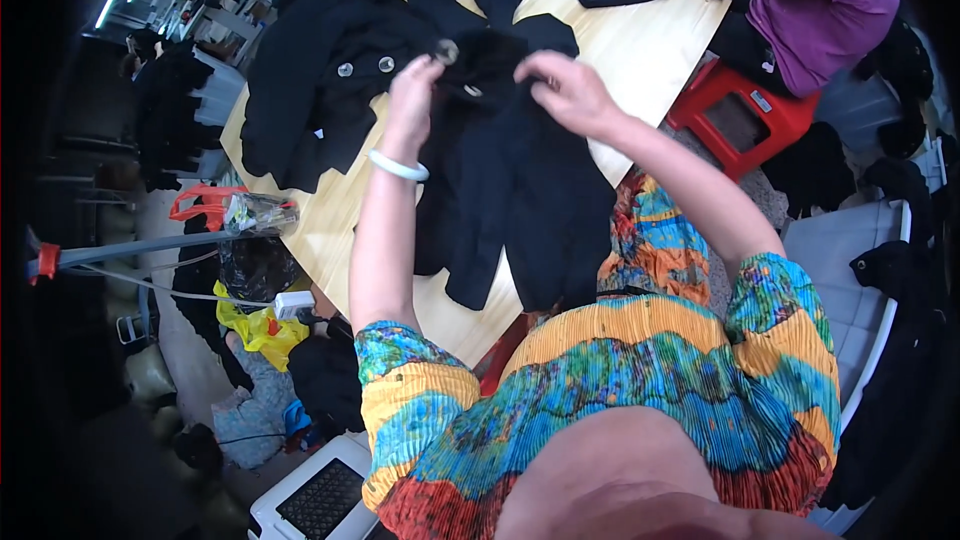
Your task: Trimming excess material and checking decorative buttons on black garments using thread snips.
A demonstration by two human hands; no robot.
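Observation:
A black garment lies spread on the pale wooden table in front of me, its lower parts hanging toward my body. Over its upper part, my left hand, with a pale bangle at the wrist, pinches a small, round, shiny piece at its fingertips; its kind is too blurred to tell. To the right, my right hand hovers at the garment's upper edge with fingers curled together. What they hold, if anything, is hidden. A small light-coloured mark shows on the black cloth between both hands.
More black garments cover the table's left side, with small round discs on them. A person in a purple top works at the far right, beside a red stool. A grey bin stands right; a metal bar juts in left.

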